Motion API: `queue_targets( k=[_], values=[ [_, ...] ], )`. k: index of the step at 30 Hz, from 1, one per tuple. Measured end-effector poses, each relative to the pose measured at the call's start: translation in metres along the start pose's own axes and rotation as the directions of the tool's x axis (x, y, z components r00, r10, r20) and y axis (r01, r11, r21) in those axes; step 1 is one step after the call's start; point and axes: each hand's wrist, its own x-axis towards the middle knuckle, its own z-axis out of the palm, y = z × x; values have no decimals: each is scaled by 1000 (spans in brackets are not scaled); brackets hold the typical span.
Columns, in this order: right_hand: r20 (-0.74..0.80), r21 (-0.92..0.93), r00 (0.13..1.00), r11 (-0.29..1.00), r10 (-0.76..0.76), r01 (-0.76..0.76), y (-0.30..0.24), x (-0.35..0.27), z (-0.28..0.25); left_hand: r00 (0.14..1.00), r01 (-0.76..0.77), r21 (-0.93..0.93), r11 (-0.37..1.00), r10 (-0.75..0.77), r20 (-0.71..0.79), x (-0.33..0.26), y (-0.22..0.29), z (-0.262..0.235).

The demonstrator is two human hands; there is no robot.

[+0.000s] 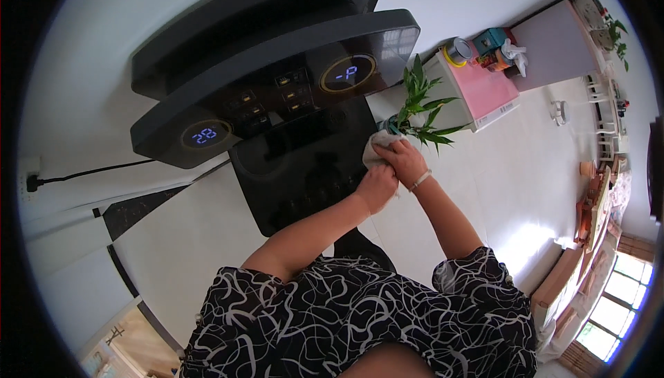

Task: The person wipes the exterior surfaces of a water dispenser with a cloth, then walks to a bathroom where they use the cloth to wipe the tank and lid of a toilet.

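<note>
A crumpled whitish cloth point(374, 148) is bunched up beside the right edge of a black machine's glossy platform point(304, 163). My right hand point(404, 161), with a light bracelet at the wrist, is closed on the cloth from above. Just below and to its left, my left hand point(377, 188) has its fingers curled at the cloth's lower end. Directly beyond the cloth stands a leafy green plant point(423, 105) in a greenish vase point(389, 126). The cloth overlaps the vase in view; whether they touch I cannot tell.
The machine's upright dark panel point(277, 91) with lit displays rises ahead. A black cord point(97, 172) runs left to a wall socket. A white cabinet with a pink top point(490, 94) holds a tin and tissues. Sofas point(577, 288) stand at the far right.
</note>
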Motion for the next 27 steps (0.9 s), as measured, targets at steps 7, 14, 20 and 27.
queue_targets(
  k=[7, 14, 20, 27],
  values=[
    [-22, 132, 981, 973, 195, -191, -70, -72, 14, 955, -134, -264, 955, 195, 223, -64, 9, -7],
    [-193, 291, 877, 879, 441, -378, -99, -45, 36, 992, -29, -331, 943, 68, 108, -114, -19, -32],
    [-231, 194, 957, 972, 176, -132, -160, -21, 71, 945, 302, -364, 881, -227, 234, -157, -44, -65],
    [-25, 391, 986, 906, -167, 163, -228, 11, 84, 761, 586, -404, 702, -306, 572, -234, -71, -121]
  ],
)
